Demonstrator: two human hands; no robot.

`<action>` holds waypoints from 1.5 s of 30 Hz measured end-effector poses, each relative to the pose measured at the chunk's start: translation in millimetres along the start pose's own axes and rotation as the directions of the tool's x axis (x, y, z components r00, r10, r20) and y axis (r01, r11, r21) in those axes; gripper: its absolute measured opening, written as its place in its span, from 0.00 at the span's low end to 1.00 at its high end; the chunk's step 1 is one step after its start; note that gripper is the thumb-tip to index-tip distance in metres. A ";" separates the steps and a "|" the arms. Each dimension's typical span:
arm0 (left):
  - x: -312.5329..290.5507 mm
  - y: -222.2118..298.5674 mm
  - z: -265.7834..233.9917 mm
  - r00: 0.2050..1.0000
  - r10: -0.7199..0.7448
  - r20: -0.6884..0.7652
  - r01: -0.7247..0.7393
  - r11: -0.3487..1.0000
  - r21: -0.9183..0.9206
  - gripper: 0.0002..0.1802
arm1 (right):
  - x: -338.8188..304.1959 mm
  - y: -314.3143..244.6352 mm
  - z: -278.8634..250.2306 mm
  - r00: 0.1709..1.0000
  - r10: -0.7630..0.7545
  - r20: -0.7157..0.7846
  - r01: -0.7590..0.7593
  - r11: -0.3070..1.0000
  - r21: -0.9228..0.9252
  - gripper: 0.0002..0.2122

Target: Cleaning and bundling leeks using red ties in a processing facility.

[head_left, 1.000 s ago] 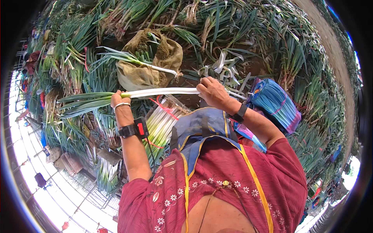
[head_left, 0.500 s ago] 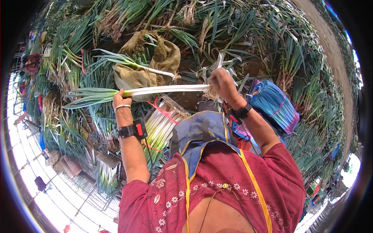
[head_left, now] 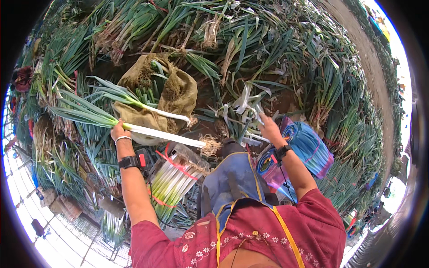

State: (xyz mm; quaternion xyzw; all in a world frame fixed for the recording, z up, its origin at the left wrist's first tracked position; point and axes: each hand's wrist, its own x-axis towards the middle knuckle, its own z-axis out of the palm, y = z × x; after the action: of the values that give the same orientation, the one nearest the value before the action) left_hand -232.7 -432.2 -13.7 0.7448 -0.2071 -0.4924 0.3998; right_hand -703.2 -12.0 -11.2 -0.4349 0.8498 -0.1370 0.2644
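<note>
Gripping a long leek (head_left: 156, 133) near where its white shank turns green, the left hand (head_left: 119, 131) has its fingers curled fully around the stalk, so the white shaft runs out level toward three o'clock and ends in a tuft of roots (head_left: 210, 145), while the green leaves fan away toward nine o'clock. Held at that point, the stalk appears balanced and clear of the heap below, its root end just above the person's lap. The right hand (head_left: 269, 127) is raised at about one o'clock from the apron, well apart from the leek; its fingers are loosely pinched on pale, limp strips of leaf skin (head_left: 250, 107) that trail upward toward eleven o'clock, though how tightly they close I cannot tell. A second leek (head_left: 138, 103) lies across a brown burlap sack (head_left: 178, 91) just above the held one. A tied bundle of trimmed leeks (head_left: 172, 181) with red bands rests at about seven o'clock from the root tuft, beside the blue apron (head_left: 230, 183). A roll of blue plastic bags (head_left: 308, 149) sits at three o'clock of the right wrist, and piled untrimmed leeks (head_left: 250, 40) fill the ground around.
</note>
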 end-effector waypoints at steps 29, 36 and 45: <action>182.5 -177.3 70.3 0.987 0.100 0.127 -0.160 0.506 0.847 0.63 | 473.7 -55.2 187.9 0.919 -0.333 -0.213 0.339 0.941 -0.010 0.13; 191.5 -197.2 63.3 0.984 0.141 0.109 -0.167 0.519 0.839 0.61 | 589.5 -76.7 195.3 0.980 -0.104 -0.172 0.100 0.995 -0.030 0.25; 199.1 -201.7 62.5 0.964 0.157 0.213 -0.265 0.608 0.748 0.48 | 609.4 -84.6 191.2 0.995 -0.055 0.085 -0.031 0.632 0.774 0.29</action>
State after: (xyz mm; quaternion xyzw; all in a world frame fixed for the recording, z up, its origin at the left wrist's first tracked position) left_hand -220.6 -476.7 -300.2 0.7813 -0.5084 -0.3519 0.0849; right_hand -831.7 -556.5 -330.5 -0.2914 0.6918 -0.4678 0.4665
